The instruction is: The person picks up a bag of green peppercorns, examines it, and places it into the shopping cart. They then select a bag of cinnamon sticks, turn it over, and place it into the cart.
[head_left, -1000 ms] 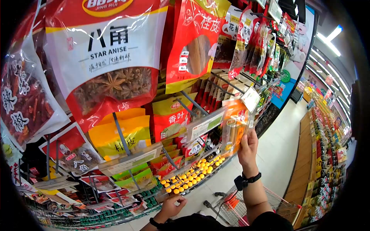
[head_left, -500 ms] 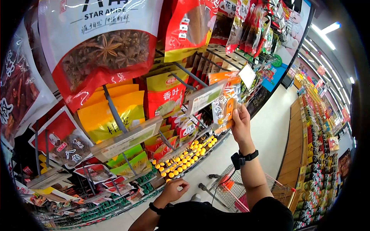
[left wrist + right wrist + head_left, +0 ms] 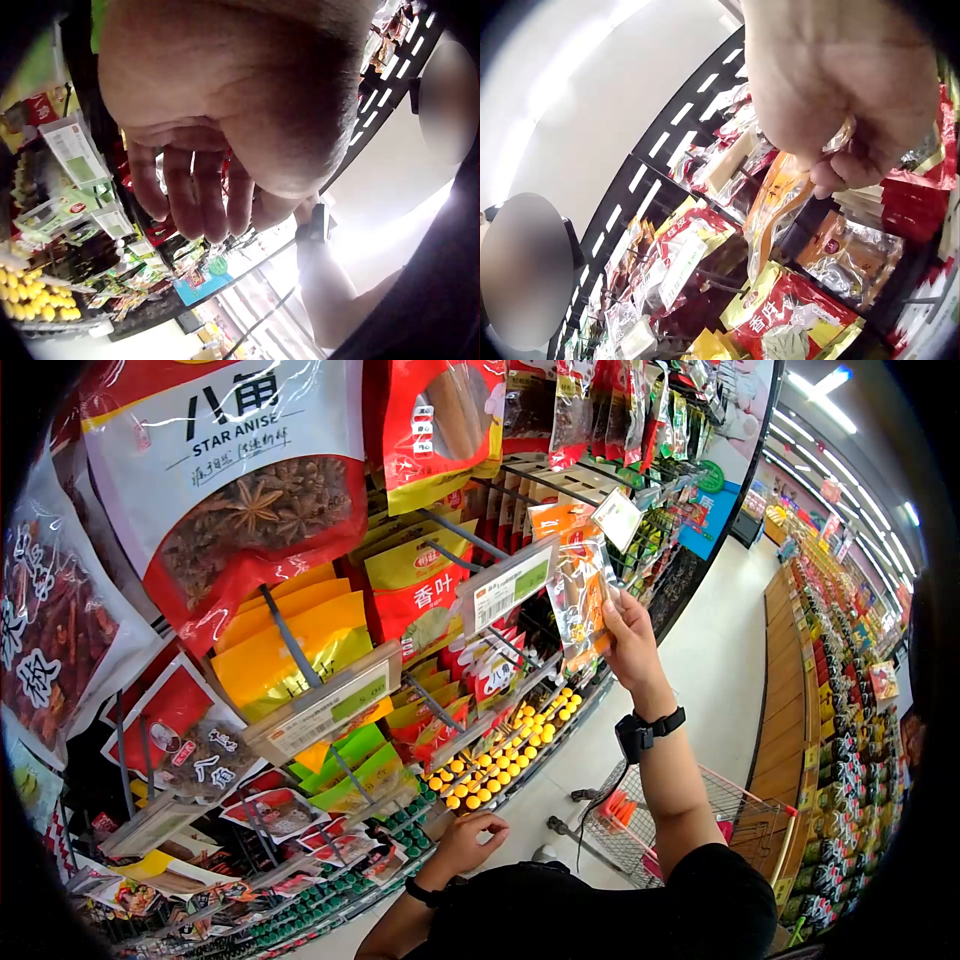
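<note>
My right hand [image 3: 637, 645] pinches the edge of a clear and orange spice packet [image 3: 582, 595] in front of the hanging rack. From the right wrist view, the thumb and curled fingers grip the crinkled side of that packet [image 3: 774, 202], seen nearly edge-on. A similar orange packet [image 3: 855, 259] hangs behind it. My left hand [image 3: 472, 845] is low in front of the rack, away from the packets. Its fingers hang loosely curled with nothing in them, as the left wrist view also shows of this hand [image 3: 202, 150].
A large star anise bag [image 3: 250, 470] hangs close at upper left, with red cinnamon bags [image 3: 445, 430] beside it. Metal hooks with price tags [image 3: 510, 590] stick out from the rack. A shopping cart [image 3: 690, 820] stands at lower right, near a wooden-sided shelf [image 3: 790, 690].
The head view has shifted about the rack. My right hand keeps its grip on the packet, which has tilted and sits higher in view. The left hand remains low and loosely curled.
</note>
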Demonstrator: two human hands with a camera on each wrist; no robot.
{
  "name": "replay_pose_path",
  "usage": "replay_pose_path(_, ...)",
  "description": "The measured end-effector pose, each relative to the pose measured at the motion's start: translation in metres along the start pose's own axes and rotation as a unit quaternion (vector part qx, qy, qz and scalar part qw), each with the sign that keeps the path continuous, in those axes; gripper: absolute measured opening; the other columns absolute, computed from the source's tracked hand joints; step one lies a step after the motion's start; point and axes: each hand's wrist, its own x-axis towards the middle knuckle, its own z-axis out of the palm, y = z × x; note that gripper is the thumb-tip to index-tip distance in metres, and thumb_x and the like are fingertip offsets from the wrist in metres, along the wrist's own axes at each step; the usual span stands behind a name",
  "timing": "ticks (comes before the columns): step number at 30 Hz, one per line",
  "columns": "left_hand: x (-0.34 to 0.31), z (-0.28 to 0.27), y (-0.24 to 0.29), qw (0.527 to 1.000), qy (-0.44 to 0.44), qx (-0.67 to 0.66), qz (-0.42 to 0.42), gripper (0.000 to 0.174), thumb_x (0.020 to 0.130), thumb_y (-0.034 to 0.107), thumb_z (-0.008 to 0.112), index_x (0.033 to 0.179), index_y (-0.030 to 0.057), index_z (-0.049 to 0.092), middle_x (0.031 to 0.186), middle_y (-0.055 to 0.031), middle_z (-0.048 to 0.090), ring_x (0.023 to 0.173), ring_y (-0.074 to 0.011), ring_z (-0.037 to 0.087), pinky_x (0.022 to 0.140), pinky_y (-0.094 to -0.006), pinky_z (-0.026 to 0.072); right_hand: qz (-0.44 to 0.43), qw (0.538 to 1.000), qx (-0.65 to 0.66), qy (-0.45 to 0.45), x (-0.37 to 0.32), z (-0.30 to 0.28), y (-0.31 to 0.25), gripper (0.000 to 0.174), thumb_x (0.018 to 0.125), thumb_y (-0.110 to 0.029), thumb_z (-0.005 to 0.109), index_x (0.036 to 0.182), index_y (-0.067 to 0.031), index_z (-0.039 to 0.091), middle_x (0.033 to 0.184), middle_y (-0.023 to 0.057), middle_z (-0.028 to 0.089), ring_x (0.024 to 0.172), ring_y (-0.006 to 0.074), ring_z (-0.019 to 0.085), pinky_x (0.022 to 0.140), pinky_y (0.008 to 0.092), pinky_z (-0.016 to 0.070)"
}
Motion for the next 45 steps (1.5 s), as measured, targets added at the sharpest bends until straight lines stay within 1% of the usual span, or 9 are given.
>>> replay_pose_path(8, -0.012, -0.002, -0.003, 1.0, -0.002, 0.013, -0.017, 0.017, 0.092, 0.017, 0.072, 0.098, 0.0007, 0.071, 0.087, -0.0092, 0.07, 0.082, -0.0207, 0.068, 0.073, -0.0333, 0.054, 0.014, 1.0, 0.007, 0.016, 0.001, -0.004, 0.003, 0.02, 0.106, -0.02, 0.055, 0.119, -0.0062, 0.056, 0.089, -0.0018, 0.066, 0.062, 0.0017, 0.054, 0.049, 0.0184, 0.0387)
replay_pose_path(13, -0.017, 0.0, -0.013, 0.999, -0.019, 0.007, -0.037, 0.02, 0.093, 0.019, 0.071, 0.1, 0.0006, 0.071, 0.09, -0.0106, 0.071, 0.083, -0.0213, 0.069, 0.074, -0.0334, 0.0548, -0.074, 0.989, 0.094, 0.088, 0.007, 0.013, 0.003, 0.014, 0.101, -0.004, 0.059, 0.111, -0.0084, 0.051, 0.107, 0.0064, 0.063, 0.069, 0.0094, 0.061, 0.056, 0.0206, 0.0482)
replay_pose_path(17, -0.018, 0.0, -0.01, 0.999, -0.009, 0.033, -0.036, 0.017, 0.094, 0.019, 0.07, 0.099, 0.0029, 0.069, 0.092, -0.0092, 0.071, 0.086, -0.0219, 0.071, 0.077, -0.0319, 0.0543, -0.063, 0.993, 0.097, 0.014, 0.025, 0.011, 0.026, 0.007, 0.1, -0.003, 0.058, 0.107, -0.0034, 0.059, 0.107, 0.0059, 0.063, 0.088, 0.0139, 0.066, 0.076, 0.0259, 0.0561)
replay_pose_path(22, -0.025, -0.007, -0.008, 0.998, -0.015, 0.055, -0.026, 0.021, 0.095, 0.021, 0.069, 0.104, 0.0016, 0.07, 0.095, -0.0098, 0.071, 0.089, -0.0219, 0.07, 0.078, -0.0329, 0.054, -0.025, 0.997, 0.071, 0.001, 0.041, 0.038, 0.034, 0.033, 0.1, -0.005, 0.059, 0.131, 0.0066, 0.057, 0.118, 0.0127, 0.065, 0.109, 0.0182, 0.065, 0.097, 0.0299, 0.0522)
replay_pose_path(25, -0.032, -0.008, -0.011, 0.997, 0.003, 0.03, -0.065, 0.022, 0.095, 0.022, 0.069, 0.104, 0.0014, 0.07, 0.095, -0.0101, 0.071, 0.088, -0.0222, 0.07, 0.078, -0.0329, 0.0539, -0.019, 0.998, 0.061, -0.002, 0.046, 0.053, 0.034, 0.043, 0.099, -0.006, 0.06, 0.139, 0.0081, 0.051, 0.139, 0.018, 0.055, 0.119, 0.021, 0.062, 0.102, 0.0322, 0.0499)
replay_pose_path(29, -0.034, -0.015, -0.003, 0.992, -0.011, 0.057, -0.111, 0.022, 0.095, 0.023, 0.069, 0.104, 0.0023, 0.07, 0.097, -0.0101, 0.071, 0.093, -0.0249, 0.069, 0.081, -0.0344, 0.0522, -0.03, 0.996, 0.068, -0.054, 0.061, 0.052, 0.054, 0.053, 0.097, -0.005, 0.06, 0.145, 0.0105, 0.043, 0.165, 0.0206, 0.018, 0.128, 0.0224, 0.058, 0.104, 0.0336, 0.0472)
replay_pose_path(34, -0.032, -0.011, 0.001, 0.992, -0.01, 0.065, -0.112, 0.021, 0.095, 0.022, 0.069, 0.104, 0.0025, 0.07, 0.1, -0.01, 0.071, 0.095, -0.0259, 0.068, 0.082, -0.035, 0.0518, 0.012, 0.994, 0.086, -0.068, 0.049, 0.062, 0.048, 0.044, 0.096, -0.005, 0.059, 0.139, 0.001, 0.053, 0.123, 0.0091, 0.064, 0.116, 0.018, 0.062, 0.096, 0.0299, 0.0502)
replay_pose_path(38, -0.025, -0.006, -0.003, 0.992, -0.022, 0.054, -0.111, 0.021, 0.094, 0.02, 0.07, 0.105, 0.0018, 0.07, 0.1, -0.0111, 0.071, 0.094, -0.0265, 0.069, 0.081, -0.0344, 0.0531, 0.01, 0.989, -0.017, -0.146, 0.018, 0.058, 0.029, 0.031, 0.099, -0.006, 0.058, 0.13, 0.0017, 0.06, 0.126, 0.0093, 0.065, 0.109, 0.0179, 0.065, 0.091, 0.0335, 0.0536)
replay_pose_path(45, -0.005, 0.02, -0.025, 0.995, -0.045, 0.092, -0.01, 0.019, 0.091, 0.019, 0.073, 0.1, 0.0024, 0.07, 0.095, -0.0129, 0.071, 0.091, -0.0318, 0.069, 0.08, -0.0376, 0.0547, -0.041, 0.923, 0.015, -0.382, -0.071, 0.041, -0.069, 0.032, 0.103, -0.007, 0.053, 0.13, 0.007, 0.061, 0.09, 0.0154, 0.074, 0.083, 0.0218, 0.072, 0.072, 0.0341, 0.0552)
